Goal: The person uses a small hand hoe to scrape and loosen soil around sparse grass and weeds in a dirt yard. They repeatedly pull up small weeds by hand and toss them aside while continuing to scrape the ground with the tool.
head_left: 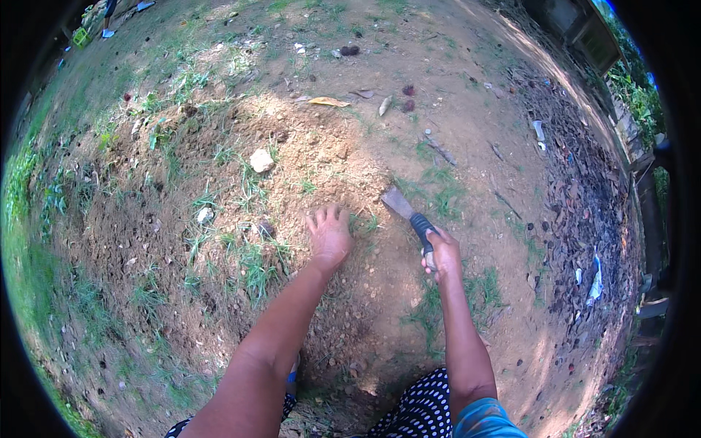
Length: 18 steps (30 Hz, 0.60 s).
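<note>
My right hand (445, 252) is closed round the black ridged handle of a trowel (413, 217). Its flat grey metal blade points away and to the left, with the tip at the edge of the loosened brown soil (328, 171). To the left of the blade, my left hand (329, 232) rests palm down on the soil, fingers stretched out and a little apart, holding nothing. Small grass tufts (255, 271) grow in the dug soil beside my left forearm. A pale stone (261, 160) lies on the soil beyond my left hand.
A smaller whitish stone (205, 215) sits to the left. Farther off lie a yellow leaf (328, 101) and dark spiky husks (350, 51). Along the right runs a strip of dark dry leaves (562, 197) with a white plastic scrap (595, 281). Someone's foot (108, 33) shows far left.
</note>
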### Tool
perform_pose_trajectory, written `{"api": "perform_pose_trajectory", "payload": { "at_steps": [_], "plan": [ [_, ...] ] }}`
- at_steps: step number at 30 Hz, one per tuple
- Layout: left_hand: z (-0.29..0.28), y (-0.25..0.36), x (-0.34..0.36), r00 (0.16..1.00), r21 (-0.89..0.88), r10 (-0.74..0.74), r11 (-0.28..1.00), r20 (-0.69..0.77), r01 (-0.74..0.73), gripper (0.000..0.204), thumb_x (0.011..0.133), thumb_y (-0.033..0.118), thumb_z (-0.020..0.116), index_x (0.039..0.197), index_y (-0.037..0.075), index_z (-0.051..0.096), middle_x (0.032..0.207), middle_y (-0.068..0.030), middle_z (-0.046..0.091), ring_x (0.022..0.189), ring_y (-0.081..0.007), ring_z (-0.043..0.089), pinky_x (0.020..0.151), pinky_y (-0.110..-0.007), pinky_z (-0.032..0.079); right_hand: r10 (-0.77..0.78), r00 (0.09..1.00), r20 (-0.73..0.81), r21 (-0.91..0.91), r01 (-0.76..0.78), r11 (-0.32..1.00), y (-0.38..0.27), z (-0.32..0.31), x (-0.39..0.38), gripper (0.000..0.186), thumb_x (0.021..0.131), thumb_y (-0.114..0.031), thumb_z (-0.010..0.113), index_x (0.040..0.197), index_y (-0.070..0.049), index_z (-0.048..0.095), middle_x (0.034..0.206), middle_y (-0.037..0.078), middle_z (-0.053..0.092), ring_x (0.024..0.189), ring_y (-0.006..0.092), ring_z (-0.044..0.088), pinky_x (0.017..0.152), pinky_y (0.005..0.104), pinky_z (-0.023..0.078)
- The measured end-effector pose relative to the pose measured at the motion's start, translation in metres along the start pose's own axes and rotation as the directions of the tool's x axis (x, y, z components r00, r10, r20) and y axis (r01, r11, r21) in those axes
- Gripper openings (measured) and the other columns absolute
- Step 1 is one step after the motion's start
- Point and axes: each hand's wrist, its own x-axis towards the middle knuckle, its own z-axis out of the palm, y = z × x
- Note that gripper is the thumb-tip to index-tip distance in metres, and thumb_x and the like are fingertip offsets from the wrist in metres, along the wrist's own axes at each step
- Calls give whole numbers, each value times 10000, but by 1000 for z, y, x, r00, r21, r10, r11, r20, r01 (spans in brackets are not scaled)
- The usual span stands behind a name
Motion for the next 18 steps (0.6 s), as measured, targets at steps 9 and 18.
{"api": "perform_pose_trajectory", "payload": {
  "at_steps": [9, 18],
  "plan": [
    [8, 15, -1, 999, 7, 31, 999, -34, -31, 383, 736, 34, 549, 1113, 84, 591, 1245, -131, 463, 1234, -317, 356, 1028, -499, 221, -379, 922, 81, -362, 381, 851, 4, -23, -61, 477, 826, -213, 645, 1273, -95, 529, 760, 45, 601, 530, 131, 563, 457, 288, 477],
    [-5, 2, 3, 1000, -11, 5, 1000, -25, -6, 423, 743, 19, 540, 1156, 104, 582, 1263, -124, 464, 1237, -310, 358, 1045, -498, 203, -36, 999, -26, 60, 37, 997, 21, -30, 5, 412, 876, -221, 587, 1249, -56, 525, 610, 38, 545, 358, 126, 482, 282, 252, 331]
  ]
}}
